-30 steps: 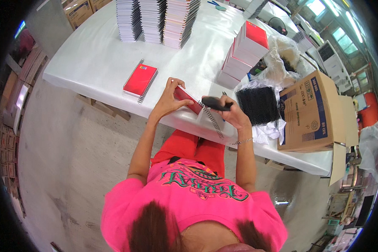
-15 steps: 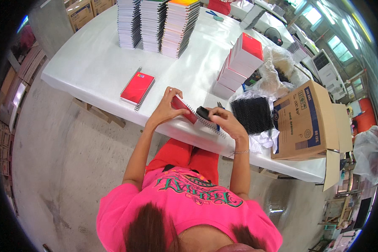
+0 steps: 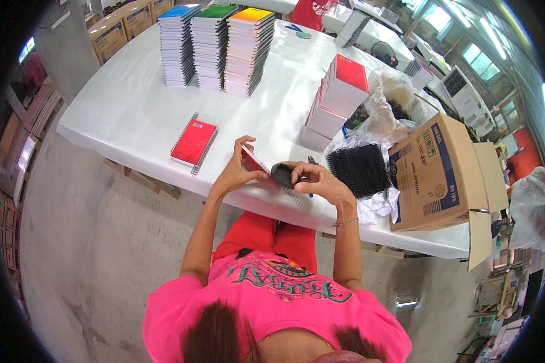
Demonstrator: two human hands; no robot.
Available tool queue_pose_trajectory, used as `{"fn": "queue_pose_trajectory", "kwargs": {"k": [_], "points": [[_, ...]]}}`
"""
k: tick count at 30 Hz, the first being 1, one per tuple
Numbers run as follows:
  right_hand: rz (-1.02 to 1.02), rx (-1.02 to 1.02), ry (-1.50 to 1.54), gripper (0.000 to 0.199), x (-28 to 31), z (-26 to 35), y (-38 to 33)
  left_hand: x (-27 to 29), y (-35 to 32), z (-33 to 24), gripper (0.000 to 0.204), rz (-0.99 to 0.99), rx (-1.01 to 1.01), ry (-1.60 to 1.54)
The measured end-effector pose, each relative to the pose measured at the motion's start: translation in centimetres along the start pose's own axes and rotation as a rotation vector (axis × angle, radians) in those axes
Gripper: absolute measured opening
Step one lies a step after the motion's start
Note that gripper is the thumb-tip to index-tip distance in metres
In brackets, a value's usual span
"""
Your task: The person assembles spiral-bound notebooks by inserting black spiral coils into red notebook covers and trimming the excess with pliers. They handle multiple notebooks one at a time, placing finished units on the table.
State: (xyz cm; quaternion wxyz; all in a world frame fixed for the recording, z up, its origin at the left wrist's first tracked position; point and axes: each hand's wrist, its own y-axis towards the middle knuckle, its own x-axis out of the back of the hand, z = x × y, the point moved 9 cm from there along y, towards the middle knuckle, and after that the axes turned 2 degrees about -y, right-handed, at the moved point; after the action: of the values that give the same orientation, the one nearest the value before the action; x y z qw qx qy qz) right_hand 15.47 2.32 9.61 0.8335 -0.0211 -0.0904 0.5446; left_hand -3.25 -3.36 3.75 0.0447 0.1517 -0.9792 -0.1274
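Spanning most of the view, a white table (image 3: 133,115) carries three tall notebook stacks (image 3: 215,45) and an open cardboard box (image 3: 436,175) (far right). At its near edge, the left hand (image 3: 233,175) grips a red notebook (image 3: 254,162), tilted up, while the right hand (image 3: 318,181) closes around a black tool (image 3: 283,175) on its spiral.

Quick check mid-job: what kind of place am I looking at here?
Probably a notebook-binding workshop: stacks of notebooks on a white table, loose black spiral coils beside a cardboard box, and more cartons along the wall.
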Motion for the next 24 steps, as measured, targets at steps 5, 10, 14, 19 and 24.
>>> {"fn": "queue_pose_trajectory", "kwargs": {"k": [5,10,14,19,24], "points": [[-0.321,-0.081,-0.139,0.045,4.5,-2.9,1.0,-0.5,0.2,0.2,0.101,0.013,-0.017,0.035],[-0.098,0.005,0.06,0.043,1.3,-1.7,0.8,-0.5,0.0,-0.1,0.1,0.008,-0.013,0.036],[-0.128,-0.049,0.037,0.031,1.9,-2.6,1.0,-0.7,0.1,-0.2,0.098,0.019,-0.037,0.043],[-0.094,-0.206,-0.109,0.027,1.5,-2.1,1.2,-1.0,0.0,0.0,0.095,0.047,0.006,-0.016],[0.055,0.067,-0.052,0.026,-1.2,1.9,1.0,-1.2,-0.2,0.9,0.094,0.079,0.035,-0.007]]}}
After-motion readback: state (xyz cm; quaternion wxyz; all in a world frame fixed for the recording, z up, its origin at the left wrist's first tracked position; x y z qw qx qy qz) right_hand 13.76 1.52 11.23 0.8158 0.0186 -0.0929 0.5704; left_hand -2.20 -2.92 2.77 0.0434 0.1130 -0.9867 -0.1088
